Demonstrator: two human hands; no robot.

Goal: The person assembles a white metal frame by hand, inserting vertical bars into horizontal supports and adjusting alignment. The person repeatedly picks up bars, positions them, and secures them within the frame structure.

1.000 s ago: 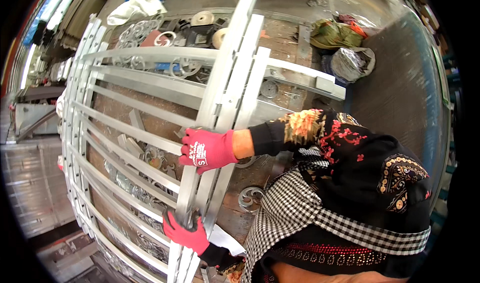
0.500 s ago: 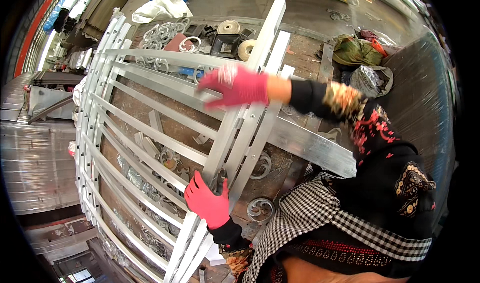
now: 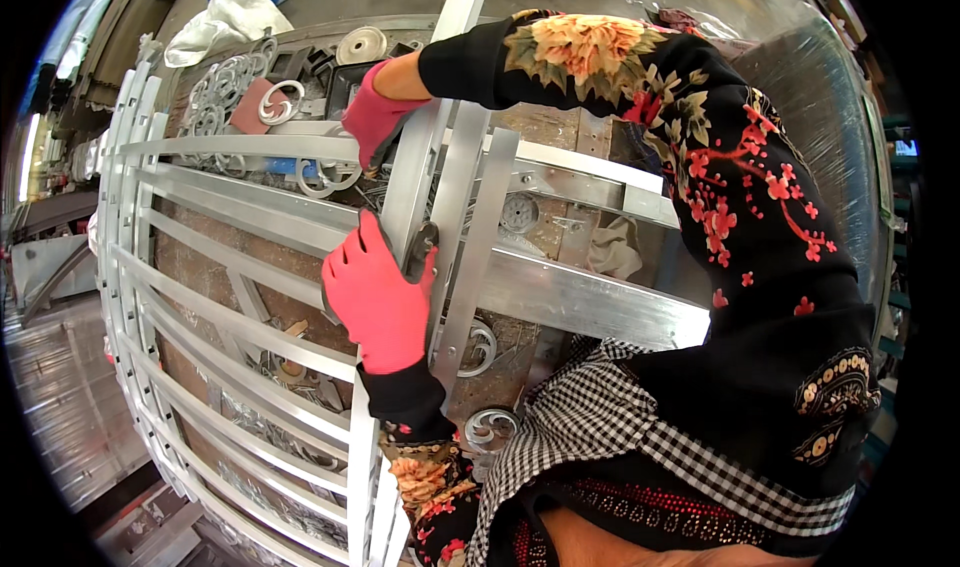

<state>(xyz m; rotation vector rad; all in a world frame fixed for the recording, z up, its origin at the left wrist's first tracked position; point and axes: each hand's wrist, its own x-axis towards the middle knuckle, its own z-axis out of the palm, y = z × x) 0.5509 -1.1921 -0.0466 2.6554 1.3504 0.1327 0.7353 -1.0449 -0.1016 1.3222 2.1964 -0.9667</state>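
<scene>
My left hand [image 3: 375, 302], in a pink glove, straddles a silver metal rail [image 3: 408, 192] of a long barred frame. Its fingers lie on the rail's left side and the thumb on the right; a dark grey patch shows beside the thumb, which I cannot identify. Farther up, my right hand [image 3: 378, 117], in a darker pink glove, bends down over the same rail. Its fingertips point into the gap near the top crossbar [image 3: 250, 147] and look closed together; what they hold, if anything, is hidden. Curved bars [image 3: 230, 317] run leftward from the rail.
Scroll-shaped metal ornaments [image 3: 215, 87], a tape roll [image 3: 361, 45] and a dark tray [image 3: 343, 87] lie on the worktable beyond the frame. A flat metal bar [image 3: 590, 292] juts toward my body. More scrolls [image 3: 490, 427] lie near my apron. At right stands a plastic-wrapped panel [image 3: 810, 127].
My right hand has come down over the rail, its fingers now pointing downward. My left hand has slid farther up the rail, closer to the right. The view has shifted to the right.
</scene>
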